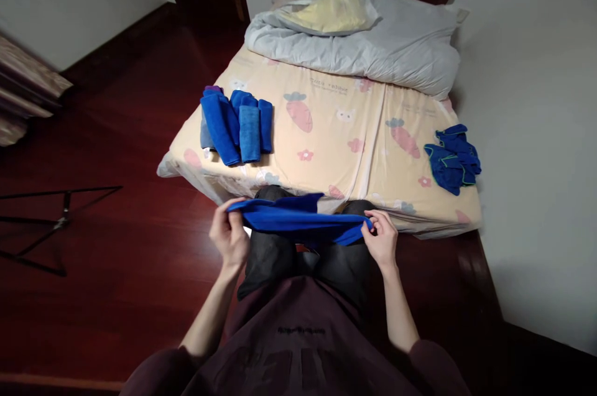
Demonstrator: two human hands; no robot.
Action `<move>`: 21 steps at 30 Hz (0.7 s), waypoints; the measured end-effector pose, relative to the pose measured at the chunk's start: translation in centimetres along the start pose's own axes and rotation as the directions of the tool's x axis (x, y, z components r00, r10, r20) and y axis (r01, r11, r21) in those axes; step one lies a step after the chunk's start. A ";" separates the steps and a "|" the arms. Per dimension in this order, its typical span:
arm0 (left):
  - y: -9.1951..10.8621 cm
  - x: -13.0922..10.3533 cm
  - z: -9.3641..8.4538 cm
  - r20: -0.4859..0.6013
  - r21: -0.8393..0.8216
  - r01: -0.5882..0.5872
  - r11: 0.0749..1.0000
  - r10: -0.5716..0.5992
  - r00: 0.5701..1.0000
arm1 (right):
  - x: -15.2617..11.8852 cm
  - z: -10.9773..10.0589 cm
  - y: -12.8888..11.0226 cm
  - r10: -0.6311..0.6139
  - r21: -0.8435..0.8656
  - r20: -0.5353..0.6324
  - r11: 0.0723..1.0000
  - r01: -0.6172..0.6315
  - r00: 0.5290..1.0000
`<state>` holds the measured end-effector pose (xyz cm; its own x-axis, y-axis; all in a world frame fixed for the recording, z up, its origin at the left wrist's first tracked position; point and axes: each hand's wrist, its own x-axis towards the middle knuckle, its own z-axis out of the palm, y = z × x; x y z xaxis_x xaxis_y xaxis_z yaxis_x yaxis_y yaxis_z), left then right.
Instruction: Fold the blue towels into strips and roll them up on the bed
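Observation:
A blue towel point(298, 222) is stretched between my two hands above my knees, in front of the bed's near edge. Its left end is pinched in my left hand point(229, 235), between thumb and fingers. My right hand point(381, 237) grips the opposite end in the same way. Several rolled blue towels point(237, 125) lie side by side on the left of the bed, with a purple one partly hidden behind them. On the right side of the bed lies a crumpled blue cloth pile point(453, 160) with green edging.
The bed point(321, 135) has a cream sheet with carrot prints. A grey quilt point(396, 41) and a yellow item in a clear bag point(338, 7) lie at its head. Black tripod legs point(63, 222) stand on the dark red floor at left; a wall rises on the right.

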<state>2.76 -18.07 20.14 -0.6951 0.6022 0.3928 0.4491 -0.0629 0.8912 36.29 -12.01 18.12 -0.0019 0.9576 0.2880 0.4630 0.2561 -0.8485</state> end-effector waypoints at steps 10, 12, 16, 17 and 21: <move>-1.1 -0.5 -1.3 -0.079 -0.076 0.122 0.990 -0.128 0.989 | -1.0 -0.1 1.3 0.131 -0.093 0.143 0.989 -0.119 0.981; -1.3 -0.9 -1.5 -0.044 -0.145 0.186 0.972 -0.194 0.980 | -1.1 -0.4 1.2 0.166 -0.036 0.162 0.986 -0.162 0.973; -1.8 -1.1 -2.9 0.167 -0.124 0.245 0.961 -0.224 0.960 | -0.9 -1.9 0.0 0.181 0.135 0.136 0.971 -0.199 0.974; -1.8 -1.2 -3.3 0.282 -0.047 0.234 0.971 -0.212 0.936 | -0.9 -2.3 -0.6 0.183 0.165 0.123 0.965 -0.202 0.975; -0.4 -1.8 -4.1 0.609 0.231 -0.054 0.972 -0.101 0.787 | -1.0 -3.4 -3.4 0.150 0.186 0.132 0.967 -0.173 0.980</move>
<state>1.51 -22.40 20.05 -0.2506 0.9647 0.0815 0.6033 0.0898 0.7924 37.73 -14.33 22.26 -0.0491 0.9941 0.0965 0.2832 0.1065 -0.9531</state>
